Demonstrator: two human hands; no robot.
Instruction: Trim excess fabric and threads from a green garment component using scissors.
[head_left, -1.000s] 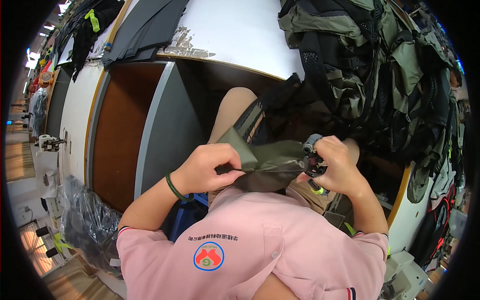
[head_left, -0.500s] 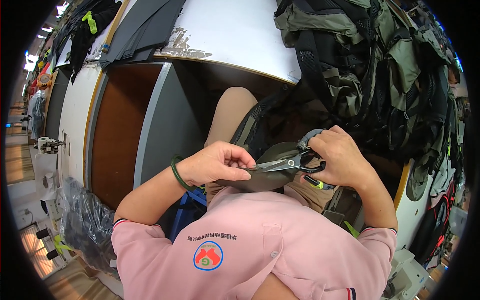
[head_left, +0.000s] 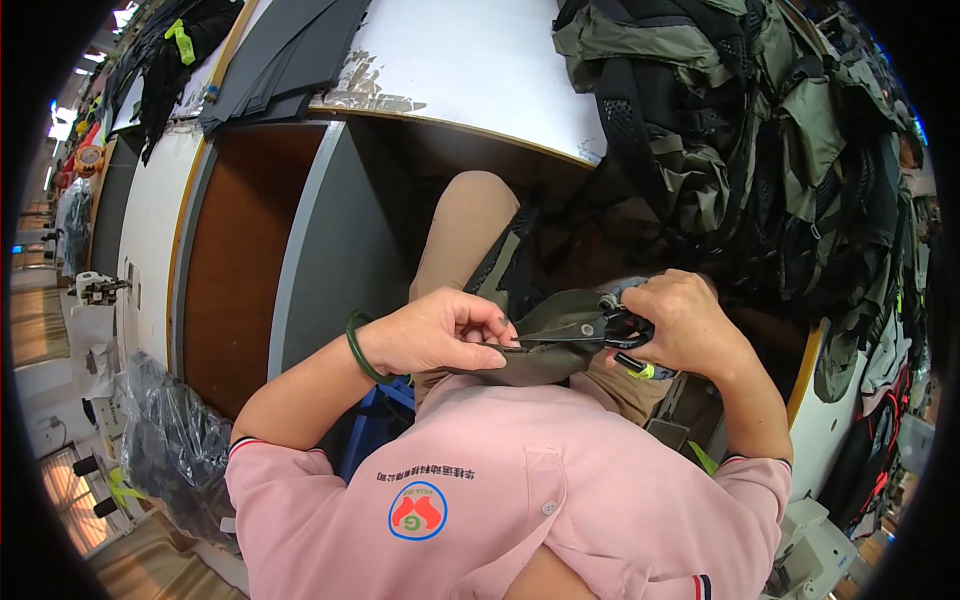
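Observation:
My left hand [head_left: 445,330], with a dark green bangle [head_left: 358,348] at its wrist, pinches the edge of an olive-green fabric piece [head_left: 545,368] over my lap. Scissors [head_left: 580,332] are gripped in my right hand [head_left: 678,318], their handles wrapped in grey and partly hidden by the fingers. The blades point left along the fabric edge, and their tips come close to my left fingertips. What lies right at the tips is too small to make out.
Olive-and-black backpacks [head_left: 720,130] are heaped on the white table [head_left: 480,70] at the far right. Dark grey sheets [head_left: 285,60] lie at the far left, above an open brown-lined compartment [head_left: 245,250]. Clear plastic wrapping [head_left: 170,440] sits at the left.
The scissor blades have closed together and turned slightly, looking darker now. My right hand has shifted a little downward and right, while my left hand keeps its pinch on the fabric.

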